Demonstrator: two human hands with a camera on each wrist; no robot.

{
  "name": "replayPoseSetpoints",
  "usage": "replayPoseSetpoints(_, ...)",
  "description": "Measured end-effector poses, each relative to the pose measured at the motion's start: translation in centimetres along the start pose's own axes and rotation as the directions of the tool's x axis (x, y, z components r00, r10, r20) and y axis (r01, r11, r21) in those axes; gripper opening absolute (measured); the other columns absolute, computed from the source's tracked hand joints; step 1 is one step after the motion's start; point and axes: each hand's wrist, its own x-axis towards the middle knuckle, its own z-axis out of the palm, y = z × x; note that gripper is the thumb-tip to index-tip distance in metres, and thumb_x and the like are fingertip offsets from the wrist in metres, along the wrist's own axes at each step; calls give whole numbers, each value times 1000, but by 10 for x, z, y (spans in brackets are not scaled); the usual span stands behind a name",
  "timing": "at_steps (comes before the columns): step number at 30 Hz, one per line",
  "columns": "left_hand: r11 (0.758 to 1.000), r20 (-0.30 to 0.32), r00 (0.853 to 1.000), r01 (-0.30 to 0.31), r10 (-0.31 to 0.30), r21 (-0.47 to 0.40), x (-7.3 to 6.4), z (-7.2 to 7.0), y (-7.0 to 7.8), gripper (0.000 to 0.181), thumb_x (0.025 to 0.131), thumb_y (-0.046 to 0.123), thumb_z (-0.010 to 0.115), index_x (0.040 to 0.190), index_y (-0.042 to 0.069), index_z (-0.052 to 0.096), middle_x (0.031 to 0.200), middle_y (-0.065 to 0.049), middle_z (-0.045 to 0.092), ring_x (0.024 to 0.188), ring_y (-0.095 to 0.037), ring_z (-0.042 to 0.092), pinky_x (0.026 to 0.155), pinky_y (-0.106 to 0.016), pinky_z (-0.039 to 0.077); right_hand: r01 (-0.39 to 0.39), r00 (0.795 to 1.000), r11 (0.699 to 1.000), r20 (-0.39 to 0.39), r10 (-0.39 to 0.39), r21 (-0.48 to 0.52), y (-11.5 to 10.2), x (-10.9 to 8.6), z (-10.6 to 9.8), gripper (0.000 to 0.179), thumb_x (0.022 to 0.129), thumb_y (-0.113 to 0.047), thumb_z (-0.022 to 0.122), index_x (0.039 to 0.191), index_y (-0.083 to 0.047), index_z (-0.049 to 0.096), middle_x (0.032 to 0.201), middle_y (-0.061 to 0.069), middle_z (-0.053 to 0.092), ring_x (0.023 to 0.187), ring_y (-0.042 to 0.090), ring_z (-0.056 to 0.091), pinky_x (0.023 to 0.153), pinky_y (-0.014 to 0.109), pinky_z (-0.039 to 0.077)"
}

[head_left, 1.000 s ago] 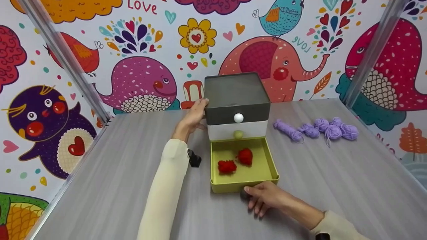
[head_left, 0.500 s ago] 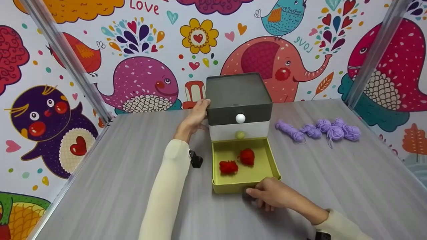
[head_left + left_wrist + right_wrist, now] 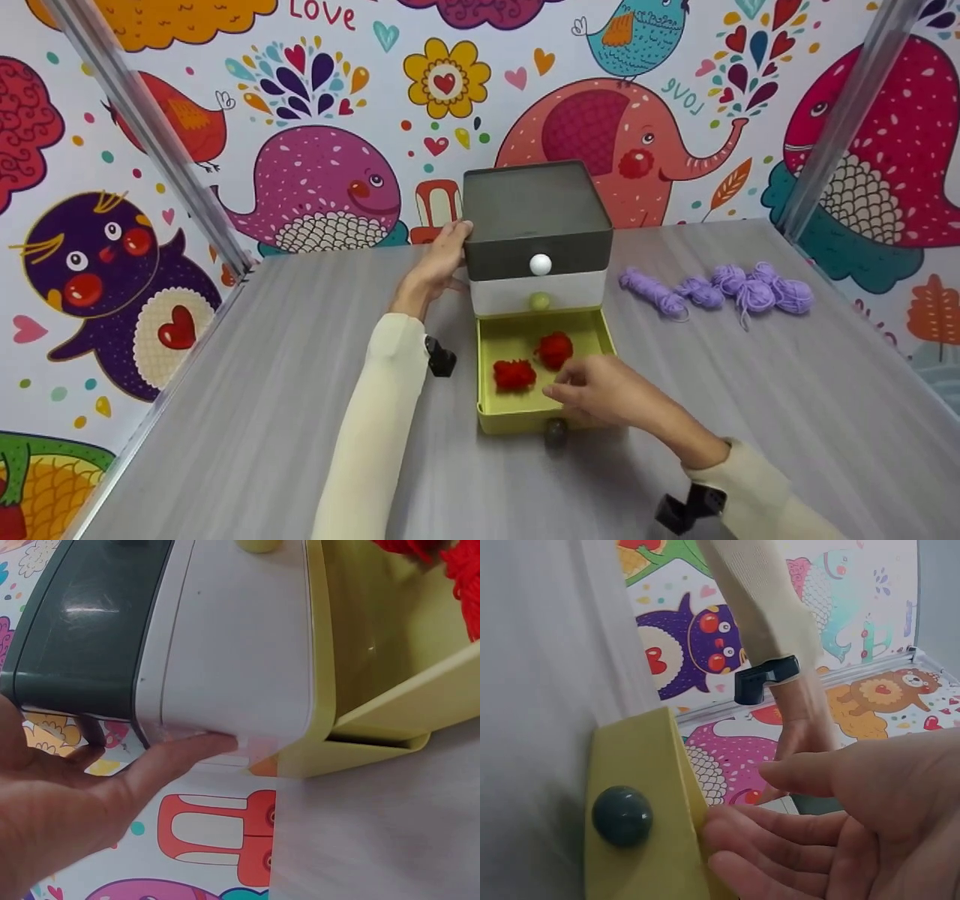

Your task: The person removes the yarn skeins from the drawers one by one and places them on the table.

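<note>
A small stacked drawer box (image 3: 536, 206) has a dark grey top tier, a white middle tier and a yellow-green bottom drawer (image 3: 510, 424), which is pulled out. Inside that drawer lie two red yarn balls, a left one (image 3: 514, 375) and a right one (image 3: 555, 350). My left hand (image 3: 439, 262) presses against the box's left side, its thumb (image 3: 191, 754) extended along the white tier. Over the drawer's front right part, my right hand (image 3: 607, 390) hovers with loosely bent fingers and nothing visible in them. The drawer's dark knob (image 3: 622, 816) is free of the hand.
Several purple yarn bundles (image 3: 754, 289) lie on the grey table (image 3: 300, 390) to the right of the box. Behind stands a wall with cartoon animals (image 3: 326, 180), with metal posts (image 3: 154, 142) at the corners.
My right hand has let go of the bottom drawer's dark knob and moved up over the drawer's front edge. The left hand keeps its place on the box.
</note>
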Motion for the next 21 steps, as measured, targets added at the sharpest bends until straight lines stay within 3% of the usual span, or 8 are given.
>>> replayPoseSetpoints(3, 1000, -1, 1000, 0, 0, 4, 0, 0, 0, 60, 107, 44, 34, 158, 15, 19, 156, -21, 33, 145, -46, 34, 104, -74, 37, 25, 999, 1000, -27, -26, -18, -3, 9, 2, 22, 92, -31, 73, 91, -9, 76, 81, 0, 71, 72, 11, 60, 65, 29, 50)
replayPoseSetpoints(8, 1000, 3, 1000, 3, -3, 11, -1, -1, 1, 60, 107, 45, 35, 158, 16, 20, 155, -21, 33, 145, -45, 34, 104, -73, 38, 3, 998, 1000, -60, -4, -10, -6, 21, 11, 16, 88, -26, 78, 93, -11, 76, 88, 0, 71, 79, 14, 60, 72, 30, 52)
replayPoseSetpoints(15, 1000, 4, 1000, -13, 13, -2, 1, 0, -1, 59, 108, 43, 34, 156, 13, 20, 153, -22, 34, 144, -46, 35, 104, -75, 35, 37, 994, 999, -100, -36, 10, -7, 40, 19, 22, 86, -12, 78, 105, -2, 74, 97, 8, 72, 86, 17, 63, 77, 33, 53)
replayPoseSetpoints(21, 1000, 12, 1000, -3, 3, 4, 1, 0, 0, 61, 107, 45, 35, 157, 15, 18, 155, -21, 32, 145, -47, 32, 104, -74, 36, 54, 993, 999, -106, -54, -3, -8, 52, 19, 29, 87, -3, 71, 117, 1, 70, 108, 16, 73, 95, 24, 66, 91, 44, 55)
